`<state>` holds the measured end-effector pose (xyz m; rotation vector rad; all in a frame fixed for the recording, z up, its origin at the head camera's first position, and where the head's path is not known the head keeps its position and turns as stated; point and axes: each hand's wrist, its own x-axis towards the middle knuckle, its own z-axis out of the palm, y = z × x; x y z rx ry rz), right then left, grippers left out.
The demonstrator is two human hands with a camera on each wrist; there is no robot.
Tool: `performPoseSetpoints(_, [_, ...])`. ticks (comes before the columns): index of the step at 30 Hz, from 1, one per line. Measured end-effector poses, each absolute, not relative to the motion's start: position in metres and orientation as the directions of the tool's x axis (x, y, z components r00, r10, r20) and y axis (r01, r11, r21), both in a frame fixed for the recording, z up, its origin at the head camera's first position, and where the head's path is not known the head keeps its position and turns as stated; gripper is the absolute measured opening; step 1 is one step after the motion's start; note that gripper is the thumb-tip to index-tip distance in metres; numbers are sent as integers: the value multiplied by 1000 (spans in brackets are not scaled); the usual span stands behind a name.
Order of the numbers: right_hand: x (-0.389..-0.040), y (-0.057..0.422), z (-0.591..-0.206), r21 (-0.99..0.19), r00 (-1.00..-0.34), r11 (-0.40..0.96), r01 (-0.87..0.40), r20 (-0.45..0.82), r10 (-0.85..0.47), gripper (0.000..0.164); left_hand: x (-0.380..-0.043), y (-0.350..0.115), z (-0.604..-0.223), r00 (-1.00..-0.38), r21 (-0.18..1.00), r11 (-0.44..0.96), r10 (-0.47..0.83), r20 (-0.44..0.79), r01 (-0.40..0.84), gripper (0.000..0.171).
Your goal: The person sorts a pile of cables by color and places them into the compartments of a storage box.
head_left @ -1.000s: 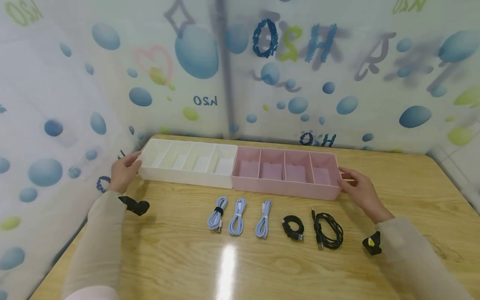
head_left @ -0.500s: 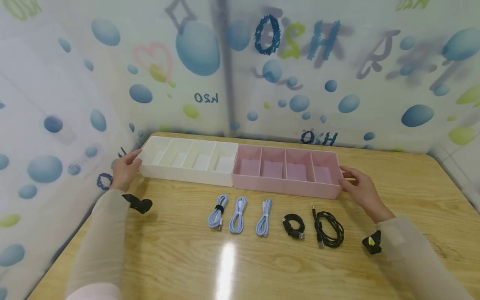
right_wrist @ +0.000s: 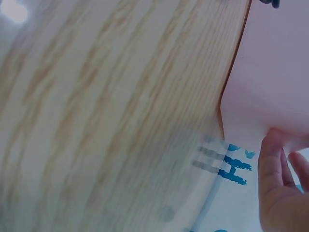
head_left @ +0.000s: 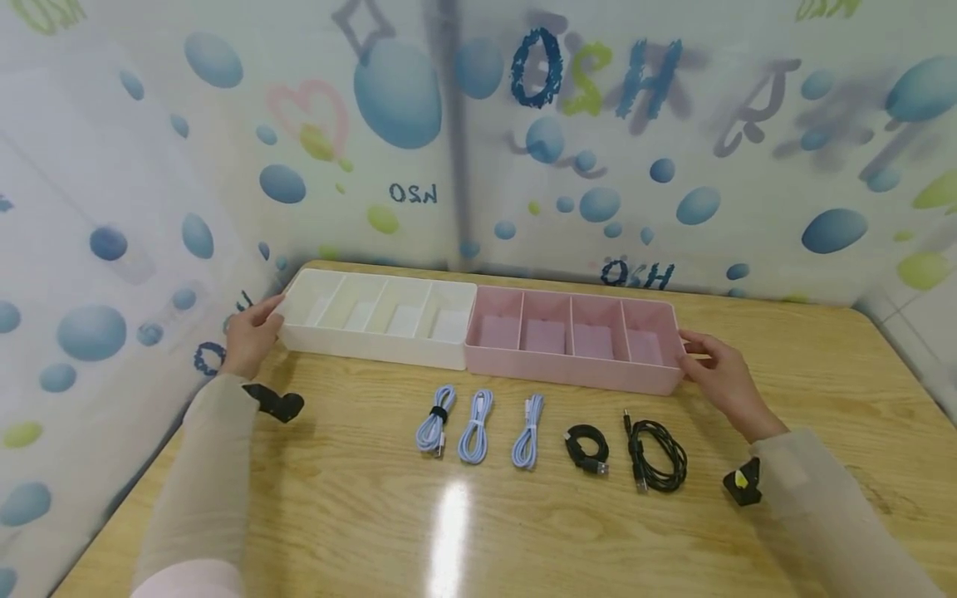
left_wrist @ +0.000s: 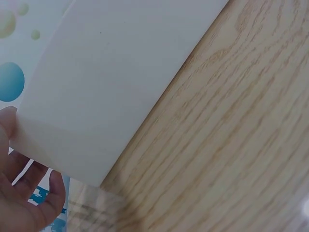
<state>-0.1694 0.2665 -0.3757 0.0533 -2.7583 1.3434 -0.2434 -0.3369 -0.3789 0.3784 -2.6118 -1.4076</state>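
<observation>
A white four-compartment box and a pink one stand end to end at the back of the table. My left hand touches the white box's left end with thumb and fingertips. In the left wrist view, the thumb and bent fingers of the left hand lie along that end. My right hand rests its thumb and fingers against the pink box's right end. In the right wrist view, the right hand's fingers meet the pink wall. Compartments in both boxes hold nothing.
In front of the boxes lie three bundled light-blue cables, at left, middle and right. Two coiled black cables, one small and one larger, lie farther right. A patterned curtain hangs behind the table.
The head view has shifted slightly, moving the scene up a little in the picture. Both hands stay at the outer ends of the boxes, and the cables lie as before.
</observation>
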Motion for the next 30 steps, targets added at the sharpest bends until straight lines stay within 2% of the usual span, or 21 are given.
performPoseSetpoints(12, [-171,268,-379,-796,-998,604,-32,61,27,47,-242,-334,-373,-963,827,547,-270,27,-130,43])
performPoseSetpoints(20, [-181,287,-402,-773,-999,634,-18,45,27,60,-238,-332,-373,-971,837,533,-238,6,-126,44])
performPoseSetpoints(30, [-183,298,-406,-776,-999,631,-10,41,35,63,-235,-324,-373,-968,849,515,-250,17,-118,43])
